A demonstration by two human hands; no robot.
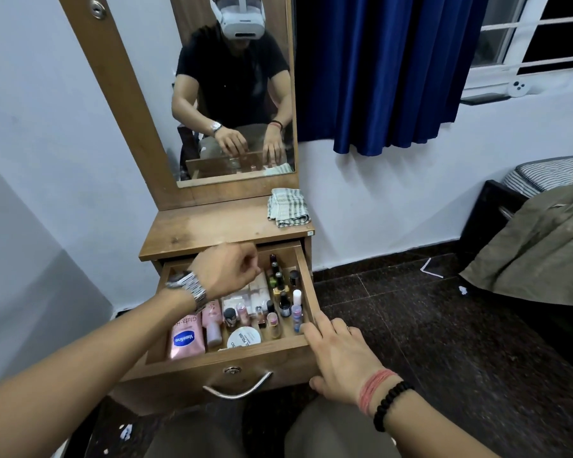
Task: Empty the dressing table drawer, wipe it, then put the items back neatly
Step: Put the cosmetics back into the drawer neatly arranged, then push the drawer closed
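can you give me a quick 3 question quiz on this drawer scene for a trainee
1. True or false: the drawer has already been emptied.
2. Where does the checked cloth lie? A) in the drawer B) on the dressing table top C) on the floor
3. Which of the hands rests on the drawer's front corner?

Key
1. False; bottles and a pink Vaseline tube fill it.
2. B
3. The right hand; the left hand hovers curled over the drawer.

I see a brown wood-grain drawer (225, 355) holding a pink tube (185, 338) with a blue oval label, and a white round lid (244, 337) — black lettering. The cloth (288, 207) is pale with grey checks. Curtain (387, 71): deep blue. My right wrist carries red thread (374, 388) — black beads (391, 404) beside it.
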